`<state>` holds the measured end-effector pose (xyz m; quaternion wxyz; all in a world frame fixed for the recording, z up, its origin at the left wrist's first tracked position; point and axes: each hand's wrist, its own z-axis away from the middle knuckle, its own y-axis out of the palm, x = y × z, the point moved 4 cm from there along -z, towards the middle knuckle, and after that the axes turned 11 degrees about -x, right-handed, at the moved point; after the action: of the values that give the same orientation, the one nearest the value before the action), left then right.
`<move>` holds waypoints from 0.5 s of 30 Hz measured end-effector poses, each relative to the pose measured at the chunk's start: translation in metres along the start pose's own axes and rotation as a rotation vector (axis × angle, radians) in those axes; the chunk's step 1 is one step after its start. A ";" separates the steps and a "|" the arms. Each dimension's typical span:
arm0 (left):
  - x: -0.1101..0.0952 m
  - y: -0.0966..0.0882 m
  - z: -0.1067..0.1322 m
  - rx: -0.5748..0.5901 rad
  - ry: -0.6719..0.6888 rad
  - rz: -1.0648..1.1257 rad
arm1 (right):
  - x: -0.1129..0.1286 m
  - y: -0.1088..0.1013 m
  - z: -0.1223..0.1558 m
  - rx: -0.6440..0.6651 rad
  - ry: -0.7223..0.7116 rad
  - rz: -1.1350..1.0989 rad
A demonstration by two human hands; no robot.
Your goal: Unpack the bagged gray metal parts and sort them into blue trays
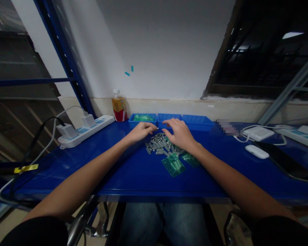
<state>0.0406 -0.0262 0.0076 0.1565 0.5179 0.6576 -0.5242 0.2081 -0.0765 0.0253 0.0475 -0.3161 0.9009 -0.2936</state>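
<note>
My left hand [143, 132] hovers at the far left of a pile of small grey metal pieces [159, 144]. Its thumb and forefinger are pinched together, and a tiny pale tip, apparently of one of those pieces, shows at the fingertips. My right hand [181, 134] is above the pile's right side, thumb and fingers apart, with nothing seen between them. A green clear plastic bag [173, 164] with several pieces inside lies in front of the pile. Another green bag [190, 159] is partly hidden by my right forearm.
Behind the hands stand blue trays: a left tray [130, 123] with green plastic bags, a middle tray [161, 119] and a right tray [199, 123]. A drink bottle [119, 106] and power strip [83, 130] are left; a white case [257, 151] and phone [284, 162] right.
</note>
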 end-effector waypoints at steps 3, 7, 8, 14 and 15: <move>-0.010 0.004 0.005 0.035 0.012 0.109 | 0.022 0.005 0.004 0.010 -0.055 -0.041; -0.010 0.008 0.008 0.068 -0.012 0.167 | 0.021 0.005 0.008 -0.019 -0.032 -0.083; -0.009 0.008 0.009 0.070 -0.022 0.176 | 0.021 0.005 0.009 -0.022 -0.033 -0.087; -0.007 0.010 0.007 0.083 0.024 0.090 | 0.017 0.003 0.006 -0.002 -0.067 -0.046; -0.006 0.009 0.006 0.075 0.068 0.017 | 0.011 0.002 0.004 -0.017 -0.052 -0.012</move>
<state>0.0481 -0.0351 0.0050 0.1190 0.5466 0.6381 -0.5291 0.1996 -0.0835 0.0217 0.0663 -0.3292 0.9001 -0.2778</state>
